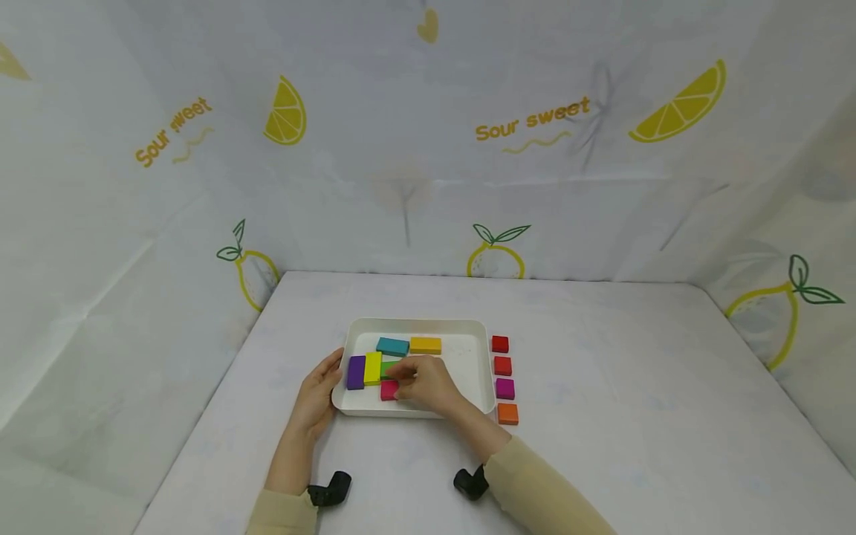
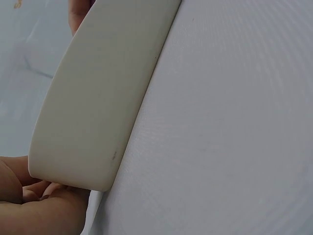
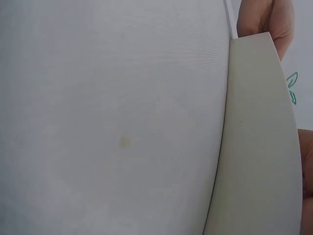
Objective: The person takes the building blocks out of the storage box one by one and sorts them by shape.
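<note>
A shallow white tray (image 1: 461,405) lies on the table, with my left hand (image 1: 317,394) holding its left end. The left wrist view shows curled fingers (image 2: 49,210) against that end. Inside the tray are a purple block (image 1: 356,373), a yellow block (image 1: 372,368), a teal block (image 1: 392,346) and an amber block (image 1: 426,345). My right hand (image 1: 428,383) reaches over the front rim and pinches a pinkish-red block (image 1: 388,391) between thumb and index finger. Just behind it is a green block (image 1: 388,367), partly covered by the fingers.
Right of the tray stands a column of small blocks: two red, the nearer red block (image 1: 502,365), then a magenta block (image 1: 504,388) and an orange block (image 1: 507,414). A lemon-print sheet (image 1: 401,148) rises behind the table. Each wrist wears a black camera (image 1: 331,490).
</note>
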A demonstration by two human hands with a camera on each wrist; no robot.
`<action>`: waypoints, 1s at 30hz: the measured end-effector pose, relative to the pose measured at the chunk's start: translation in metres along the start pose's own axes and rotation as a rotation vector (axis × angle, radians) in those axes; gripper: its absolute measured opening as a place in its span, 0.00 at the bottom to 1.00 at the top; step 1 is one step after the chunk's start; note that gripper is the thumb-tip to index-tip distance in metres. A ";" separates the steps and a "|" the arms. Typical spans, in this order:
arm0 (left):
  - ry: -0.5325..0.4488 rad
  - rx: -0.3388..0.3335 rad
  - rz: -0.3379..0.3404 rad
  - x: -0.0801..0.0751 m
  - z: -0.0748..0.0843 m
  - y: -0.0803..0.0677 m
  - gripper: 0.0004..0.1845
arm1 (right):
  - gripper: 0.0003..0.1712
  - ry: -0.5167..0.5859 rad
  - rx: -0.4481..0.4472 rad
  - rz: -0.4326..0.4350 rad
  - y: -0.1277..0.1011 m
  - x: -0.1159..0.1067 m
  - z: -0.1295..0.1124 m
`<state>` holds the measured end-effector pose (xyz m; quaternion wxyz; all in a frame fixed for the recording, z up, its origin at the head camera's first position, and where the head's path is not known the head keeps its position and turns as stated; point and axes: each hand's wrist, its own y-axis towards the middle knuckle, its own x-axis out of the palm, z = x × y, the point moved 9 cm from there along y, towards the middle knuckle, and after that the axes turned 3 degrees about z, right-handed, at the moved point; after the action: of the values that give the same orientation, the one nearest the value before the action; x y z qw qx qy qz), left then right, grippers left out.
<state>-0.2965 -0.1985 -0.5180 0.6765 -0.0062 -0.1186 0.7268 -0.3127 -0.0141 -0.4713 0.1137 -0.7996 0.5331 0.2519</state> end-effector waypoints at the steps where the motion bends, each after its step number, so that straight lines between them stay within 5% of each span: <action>1: 0.002 -0.003 0.000 0.000 0.000 0.000 0.27 | 0.17 -0.011 -0.006 0.002 0.000 0.001 0.000; 30: 0.009 -0.028 0.019 -0.002 -0.002 0.001 0.27 | 0.17 -0.059 0.012 -0.042 -0.005 0.006 -0.001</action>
<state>-0.2969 -0.2004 -0.5201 0.6700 -0.0198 -0.1255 0.7314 -0.3059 -0.0172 -0.4736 0.1395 -0.8023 0.5139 0.2697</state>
